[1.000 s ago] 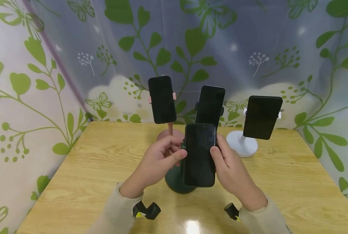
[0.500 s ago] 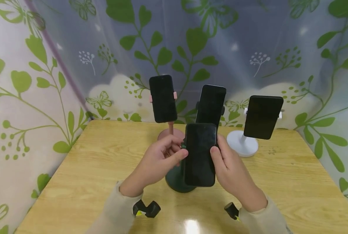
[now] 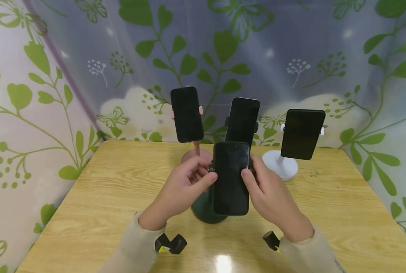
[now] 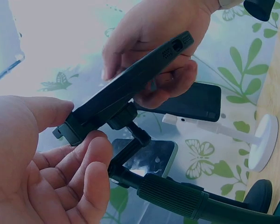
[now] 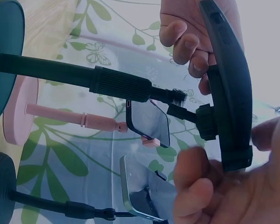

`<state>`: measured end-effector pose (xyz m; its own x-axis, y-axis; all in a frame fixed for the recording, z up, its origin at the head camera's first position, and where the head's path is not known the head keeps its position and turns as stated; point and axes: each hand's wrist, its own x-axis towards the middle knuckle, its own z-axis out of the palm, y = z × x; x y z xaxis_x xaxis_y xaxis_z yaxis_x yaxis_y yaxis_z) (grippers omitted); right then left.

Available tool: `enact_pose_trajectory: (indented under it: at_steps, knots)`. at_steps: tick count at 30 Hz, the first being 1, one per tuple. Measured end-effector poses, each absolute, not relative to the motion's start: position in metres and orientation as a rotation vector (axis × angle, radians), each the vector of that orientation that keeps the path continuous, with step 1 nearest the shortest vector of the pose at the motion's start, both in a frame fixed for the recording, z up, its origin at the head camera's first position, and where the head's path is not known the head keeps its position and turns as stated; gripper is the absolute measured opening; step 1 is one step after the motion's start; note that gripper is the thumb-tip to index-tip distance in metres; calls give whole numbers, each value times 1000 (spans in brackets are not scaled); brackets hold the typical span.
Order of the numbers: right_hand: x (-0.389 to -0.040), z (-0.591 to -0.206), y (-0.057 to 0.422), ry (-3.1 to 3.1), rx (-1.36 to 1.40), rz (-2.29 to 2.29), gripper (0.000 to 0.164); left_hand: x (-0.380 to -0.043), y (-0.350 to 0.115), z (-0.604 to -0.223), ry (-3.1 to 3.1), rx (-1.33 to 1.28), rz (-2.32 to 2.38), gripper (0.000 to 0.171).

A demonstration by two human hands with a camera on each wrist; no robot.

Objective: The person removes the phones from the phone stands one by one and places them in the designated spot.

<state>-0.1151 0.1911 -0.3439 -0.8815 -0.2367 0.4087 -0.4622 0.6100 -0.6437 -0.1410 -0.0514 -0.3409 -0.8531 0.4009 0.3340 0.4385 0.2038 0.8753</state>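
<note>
A black smartphone (image 3: 231, 178) sits upright in the clamp of a dark green phone stand (image 3: 205, 212), its dark screen facing me. My left hand (image 3: 182, 189) pinches the clamp at the phone's left edge, thumb in front and fingers curled behind. On the other side my right hand (image 3: 273, 193) grips the phone's right edge, its thumb on the screen side. In the left wrist view the clamp (image 4: 74, 133) lies between left thumb and fingers. The right wrist view shows the stand's ribbed pole (image 5: 121, 84) and jointed arm behind the phone.
Behind stand a pink phone stand (image 3: 197, 151) with a phone (image 3: 187, 114), another phone (image 3: 243, 120) in a dark stand, and a white stand (image 3: 280, 166) holding a black phone (image 3: 302, 134). All are on a wooden table (image 3: 121, 182) before a leaf-patterned curtain (image 3: 189, 38).
The head view shifts slightly. Both hands keep their places on the phone and clamp; the right fingers move only a little. The other stands stay put.
</note>
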Motion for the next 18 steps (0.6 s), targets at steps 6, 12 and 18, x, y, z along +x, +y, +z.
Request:
enact_pose_trajectory:
  at_steps: [6, 12, 18]
  knots:
    - [-116, -334, 185, -2426, 458, 1046, 44, -141, -50, -343, -2414, -850, -1796, 23]
    - [-121, -304, 179, -2529, 400, 797, 62, -142, -50, -344, -2439, -855, -1760, 22]
    - [-129, -276, 164, -2689, 457, 554, 71, -141, -54, -342, -2452, -877, -1725, 23]
